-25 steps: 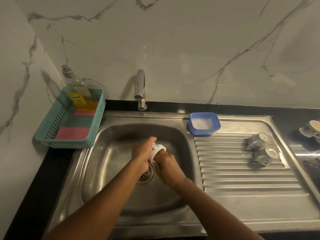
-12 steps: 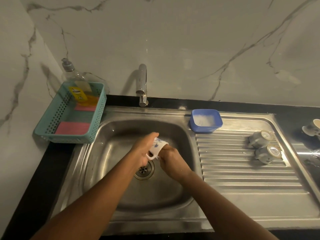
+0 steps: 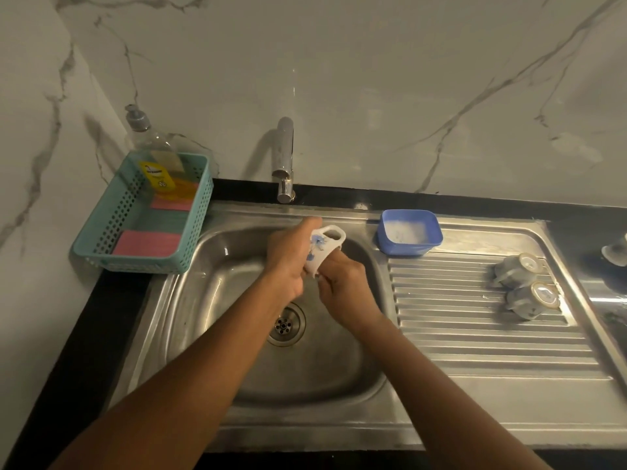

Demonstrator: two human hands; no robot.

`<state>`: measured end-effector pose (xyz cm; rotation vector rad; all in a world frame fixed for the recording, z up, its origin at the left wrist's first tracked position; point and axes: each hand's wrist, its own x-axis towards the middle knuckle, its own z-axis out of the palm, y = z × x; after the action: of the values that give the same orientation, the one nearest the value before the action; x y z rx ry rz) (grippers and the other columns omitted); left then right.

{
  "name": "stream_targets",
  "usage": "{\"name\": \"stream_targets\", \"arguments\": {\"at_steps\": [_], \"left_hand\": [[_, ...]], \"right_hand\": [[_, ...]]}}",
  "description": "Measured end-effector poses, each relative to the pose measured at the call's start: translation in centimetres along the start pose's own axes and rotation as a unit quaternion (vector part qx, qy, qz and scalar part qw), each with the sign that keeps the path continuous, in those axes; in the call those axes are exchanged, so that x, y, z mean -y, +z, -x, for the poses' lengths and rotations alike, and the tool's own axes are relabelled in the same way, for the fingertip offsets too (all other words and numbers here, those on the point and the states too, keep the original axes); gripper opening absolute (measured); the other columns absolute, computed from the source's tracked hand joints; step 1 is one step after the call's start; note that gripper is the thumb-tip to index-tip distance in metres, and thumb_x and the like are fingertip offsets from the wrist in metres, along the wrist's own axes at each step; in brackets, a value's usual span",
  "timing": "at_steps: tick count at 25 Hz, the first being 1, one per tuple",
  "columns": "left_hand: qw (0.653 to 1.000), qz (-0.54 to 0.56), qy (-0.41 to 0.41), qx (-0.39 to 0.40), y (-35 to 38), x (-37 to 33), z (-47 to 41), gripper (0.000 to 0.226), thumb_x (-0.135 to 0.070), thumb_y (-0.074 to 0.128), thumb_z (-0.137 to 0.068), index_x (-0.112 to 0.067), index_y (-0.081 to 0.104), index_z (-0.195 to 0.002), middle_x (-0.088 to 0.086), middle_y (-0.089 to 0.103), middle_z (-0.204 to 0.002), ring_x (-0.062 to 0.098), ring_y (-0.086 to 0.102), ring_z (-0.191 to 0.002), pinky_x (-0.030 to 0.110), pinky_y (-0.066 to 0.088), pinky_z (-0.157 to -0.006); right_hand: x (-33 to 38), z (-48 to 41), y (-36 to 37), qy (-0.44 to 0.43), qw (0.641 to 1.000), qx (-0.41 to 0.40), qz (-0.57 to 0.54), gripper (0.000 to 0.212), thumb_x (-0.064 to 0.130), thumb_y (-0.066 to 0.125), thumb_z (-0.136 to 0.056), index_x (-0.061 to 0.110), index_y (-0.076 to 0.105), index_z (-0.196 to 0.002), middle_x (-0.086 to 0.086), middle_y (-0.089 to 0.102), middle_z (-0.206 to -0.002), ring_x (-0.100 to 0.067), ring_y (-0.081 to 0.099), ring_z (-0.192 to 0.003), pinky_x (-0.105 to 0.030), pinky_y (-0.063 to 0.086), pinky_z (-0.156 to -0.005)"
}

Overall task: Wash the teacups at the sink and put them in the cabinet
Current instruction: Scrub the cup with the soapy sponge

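A view from above of a steel sink (image 3: 217, 300) set in a black surface. Both bare forearms reach in from the bottom edge, and the hands meet over the basin, above and just behind the drain (image 3: 285, 323).

Between the hands is a white teacup (image 3: 322, 247) with a blue flower print. It is tilted, with its handle pointing up and away. The left hand (image 3: 286, 266) grips the cup's body with its fingers curled round the far side. The right hand (image 3: 344, 293) has its fingers curled onto the cup's lower rim. Their tips are hidden, so it is unclear whether they are rubbing inside.

The tap (image 3: 284, 157) stands behind the hands, and no stream of water can be seen. A blue tub (image 3: 409, 247) of white foam or powder sits just right of the basin. On the draining board (image 3: 458, 334), a second teacup (image 3: 515, 269) and a third teacup (image 3: 532, 300) lie tipped over, touching. To the left, a teal basket (image 3: 200, 212) holds a soap bottle (image 3: 154, 154) and a pink sponge (image 3: 146, 242).

The step looks like scrubbing this cup. It likely goes best with the left hand holding steady while the right works round the rim and inside. The cup should stay low over the basin, because wet, soapy china slips easily. The handle should be kept clear of the tap.
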<state>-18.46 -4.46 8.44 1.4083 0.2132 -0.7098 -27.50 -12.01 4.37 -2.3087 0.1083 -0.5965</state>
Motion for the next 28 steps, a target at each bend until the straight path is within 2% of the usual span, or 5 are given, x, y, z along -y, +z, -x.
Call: {"name": "stream_targets", "arguments": {"at_steps": [5, 10, 18, 22, 28], "left_hand": [[0.985, 0.07, 0.091, 0.125, -1.5, 1.7, 0.2, 0.031, -0.041, 0.07, -0.086, -0.012, 0.074, -0.099, 0.011, 0.073, -0.094, 0.02, 0.069, -0.087, 0.034, 0.054, -0.077], [0.999, 0.042, 0.003, 0.005, 0.0, 1.2, -0.3, 0.032, -0.035, 0.077, -0.078, -0.006, 0.072, -0.088, 0.015, 0.073, -0.084, 0.022, 0.07, -0.07, 0.032, 0.054, -0.065], [0.978, 0.139, 0.032, 0.15, -0.6, 1.2, 0.4, 0.043, -0.035, 0.073, -0.086, -0.003, 0.069, -0.113, 0.016, 0.071, -0.105, 0.023, 0.07, -0.09, 0.038, 0.055, -0.084], [0.989, 0.14, -0.042, 0.03, 0.3, 1.9, -1.2, 0.055, -0.037, 0.085, -0.057, 0.0, 0.074, -0.095, 0.021, 0.073, -0.091, 0.027, 0.07, -0.07, 0.039, 0.057, -0.071], [0.969, 0.199, -0.142, 0.047, -2.6, 4.4, -1.9, 0.037, -0.041, 0.074, -0.086, -0.009, 0.066, -0.103, 0.011, 0.069, -0.078, 0.022, 0.067, -0.063, 0.034, 0.058, -0.059]], "right_hand": [[3.5, -2.5, -2.1, 0.429, 0.632, -0.075, -0.641, 0.017, -0.001, 0.055, -0.097, -0.005, 0.065, -0.11, -0.02, 0.075, -0.096, -0.028, 0.072, -0.1, -0.034, 0.051, -0.101], [0.6, 0.7, 0.7, 0.036, 0.993, -0.061, -0.094, 0.022, -0.001, 0.052, -0.091, -0.001, 0.072, -0.099, -0.008, 0.07, -0.094, -0.012, 0.066, -0.087, -0.012, 0.051, -0.078], [2.7, -2.0, -2.0, 0.379, 0.668, -0.071, -0.637, 0.019, 0.0, 0.054, -0.097, -0.003, 0.067, -0.11, -0.019, 0.074, -0.103, -0.02, 0.072, -0.093, -0.025, 0.058, -0.073], [1.2, 0.4, 0.4, 0.038, 0.996, -0.045, -0.073, 0.015, -0.004, 0.057, -0.089, 0.002, 0.071, -0.089, 0.0, 0.066, -0.082, 0.0, 0.058, -0.074, -0.013, 0.044, -0.068], [-0.3, 1.0, -2.9, 0.193, 0.98, 0.012, -0.037, 0.016, 0.009, 0.067, -0.091, 0.016, 0.081, -0.093, 0.003, 0.076, -0.081, -0.016, 0.069, -0.073, -0.032, 0.059, -0.063]]}}
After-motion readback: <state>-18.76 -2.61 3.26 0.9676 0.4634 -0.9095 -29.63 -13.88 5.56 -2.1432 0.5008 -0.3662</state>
